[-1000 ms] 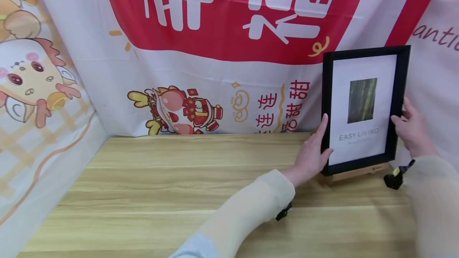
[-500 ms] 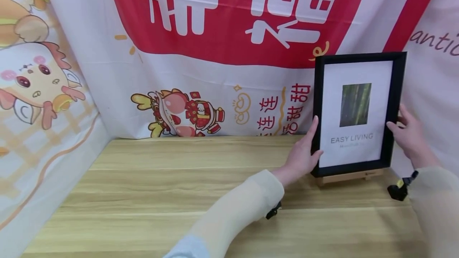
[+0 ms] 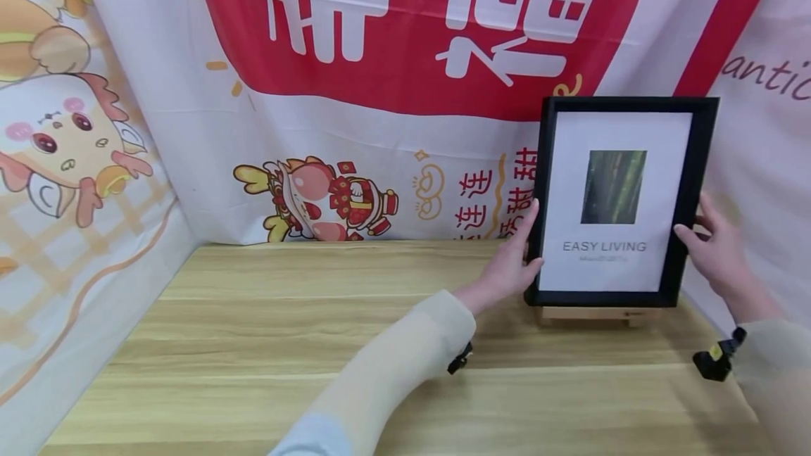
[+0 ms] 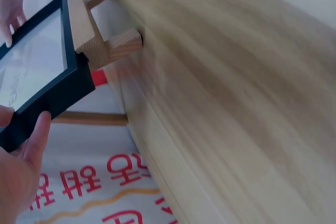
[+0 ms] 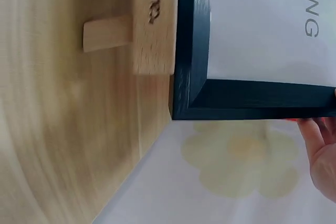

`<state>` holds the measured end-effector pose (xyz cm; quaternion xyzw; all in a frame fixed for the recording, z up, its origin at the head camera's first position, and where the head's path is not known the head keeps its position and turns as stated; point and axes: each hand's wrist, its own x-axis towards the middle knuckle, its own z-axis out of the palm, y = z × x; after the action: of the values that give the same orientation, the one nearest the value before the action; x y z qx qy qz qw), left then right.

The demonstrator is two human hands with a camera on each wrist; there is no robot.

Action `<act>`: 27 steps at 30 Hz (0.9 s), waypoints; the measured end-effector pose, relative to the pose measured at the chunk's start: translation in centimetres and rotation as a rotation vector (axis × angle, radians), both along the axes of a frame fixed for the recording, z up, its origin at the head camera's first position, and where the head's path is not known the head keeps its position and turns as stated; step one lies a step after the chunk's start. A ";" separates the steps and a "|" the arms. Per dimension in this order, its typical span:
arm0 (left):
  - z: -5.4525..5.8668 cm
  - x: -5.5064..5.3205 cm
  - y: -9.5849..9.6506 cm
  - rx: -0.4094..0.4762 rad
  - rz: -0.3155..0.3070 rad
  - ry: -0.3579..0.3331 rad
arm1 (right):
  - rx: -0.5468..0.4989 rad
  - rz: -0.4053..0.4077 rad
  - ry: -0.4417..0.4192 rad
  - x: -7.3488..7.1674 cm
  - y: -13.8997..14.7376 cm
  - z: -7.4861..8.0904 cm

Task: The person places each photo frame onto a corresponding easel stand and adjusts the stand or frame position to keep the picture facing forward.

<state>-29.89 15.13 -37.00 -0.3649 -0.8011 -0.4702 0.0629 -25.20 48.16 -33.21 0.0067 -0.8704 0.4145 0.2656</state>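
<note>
A black picture frame (image 3: 613, 273) with a white print reading "EASY LIVING" stands upright on a small wooden easel (image 3: 586, 313) at the table's back right. My left hand (image 3: 503, 269) holds the frame's left side, thumb at the front and fingers along the outer edge. On the opposite side, my right hand (image 3: 716, 248) grips the right edge with its thumb on the front. In the left wrist view the easel's ledge (image 4: 84, 30) runs under the frame's lower edge, its legs on the table. The right wrist view shows the frame's lower corner (image 5: 191, 98) over the ledge's end (image 5: 155, 51).
The wood-grain table (image 3: 304, 343) stretches to the left and front. A printed cloth (image 3: 393, 83) in red and white hangs right behind it. Another cloth with cartoon figures (image 3: 63, 132) borders the left side, and pale cloth (image 3: 767, 181) closes the right.
The frame and easel have turned to face the camera more squarely and shifted slightly left. Both hands have stayed on the frame's sides and moved along with it.
</note>
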 end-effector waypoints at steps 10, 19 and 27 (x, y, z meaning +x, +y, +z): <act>0.7 -1.1 -2.4 -0.036 -0.014 -0.048 | 0.066 -0.029 -0.077 1.5 -2.0 0.1; -1.4 0.2 -2.0 0.044 0.057 -0.047 | 0.044 0.056 -0.034 2.3 -1.7 -1.6; -4.6 2.2 -1.7 0.092 0.094 -0.160 | -0.021 0.159 -0.190 5.0 -1.6 -5.1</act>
<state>-27.72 13.39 -41.61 -0.2852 -0.7972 -0.5308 0.0375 -20.19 46.54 -38.33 0.0336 -0.8841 0.4419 0.1482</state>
